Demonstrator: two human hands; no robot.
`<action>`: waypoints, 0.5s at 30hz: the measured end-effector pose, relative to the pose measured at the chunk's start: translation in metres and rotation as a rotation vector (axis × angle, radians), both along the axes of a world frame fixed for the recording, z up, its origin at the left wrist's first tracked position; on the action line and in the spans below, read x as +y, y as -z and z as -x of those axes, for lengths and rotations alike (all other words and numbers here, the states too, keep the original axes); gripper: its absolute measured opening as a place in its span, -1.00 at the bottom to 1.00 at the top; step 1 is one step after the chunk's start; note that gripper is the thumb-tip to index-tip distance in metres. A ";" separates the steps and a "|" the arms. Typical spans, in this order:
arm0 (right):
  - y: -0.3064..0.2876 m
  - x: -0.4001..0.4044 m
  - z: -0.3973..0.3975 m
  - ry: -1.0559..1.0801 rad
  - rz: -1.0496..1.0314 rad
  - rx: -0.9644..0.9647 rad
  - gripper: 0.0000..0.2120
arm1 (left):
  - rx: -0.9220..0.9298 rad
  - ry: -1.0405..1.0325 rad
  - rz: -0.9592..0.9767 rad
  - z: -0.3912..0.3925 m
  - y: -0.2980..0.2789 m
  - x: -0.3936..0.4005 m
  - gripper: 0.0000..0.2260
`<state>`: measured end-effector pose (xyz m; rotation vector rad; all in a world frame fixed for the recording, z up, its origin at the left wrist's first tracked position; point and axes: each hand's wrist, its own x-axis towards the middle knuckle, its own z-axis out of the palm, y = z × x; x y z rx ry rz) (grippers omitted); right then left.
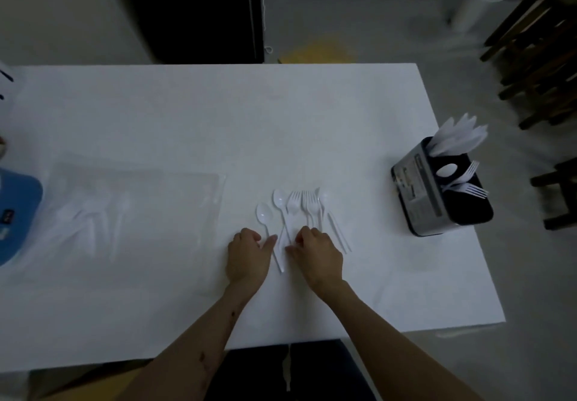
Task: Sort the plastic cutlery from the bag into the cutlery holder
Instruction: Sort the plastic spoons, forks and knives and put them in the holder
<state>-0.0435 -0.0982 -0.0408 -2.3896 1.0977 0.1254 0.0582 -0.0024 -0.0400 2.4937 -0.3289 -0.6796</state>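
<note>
We extend both bare forearms forward, converging. Our left hand lies palm-down, fingers curled under, thumb pointing right. Our right hand arches just beside it, fingertips bent downward, thumb tip near the left thumb.

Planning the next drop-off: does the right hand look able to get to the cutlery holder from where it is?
Probably yes. The right hand rests on the loose cutlery pile, and only bare table lies between it and the cutlery holder on that same side.

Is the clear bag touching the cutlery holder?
Apart. The head view shows the clear bag lying at the table's left, the cutlery holder near its right edge, with bare table between them.
</note>
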 end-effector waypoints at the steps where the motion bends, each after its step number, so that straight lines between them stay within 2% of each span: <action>1: 0.000 0.002 -0.002 0.028 -0.005 0.007 -0.78 | 0.005 0.009 -0.024 -0.001 -0.001 -0.002 -0.69; 6: 0.001 0.003 -0.009 0.153 -0.071 0.046 -0.88 | 0.067 0.000 -0.041 -0.007 -0.005 -0.008 -0.74; 10: -0.001 0.001 -0.011 0.262 -0.185 0.020 -0.89 | 0.148 -0.064 0.070 -0.009 -0.012 -0.006 -0.86; 12: -0.002 0.001 -0.009 0.379 -0.287 -0.095 -0.94 | 0.212 -0.136 0.203 -0.009 -0.013 -0.003 -0.92; 15: -0.010 0.003 -0.006 0.502 -0.498 -0.379 -0.95 | 0.394 -0.280 0.438 -0.007 -0.015 0.000 -0.89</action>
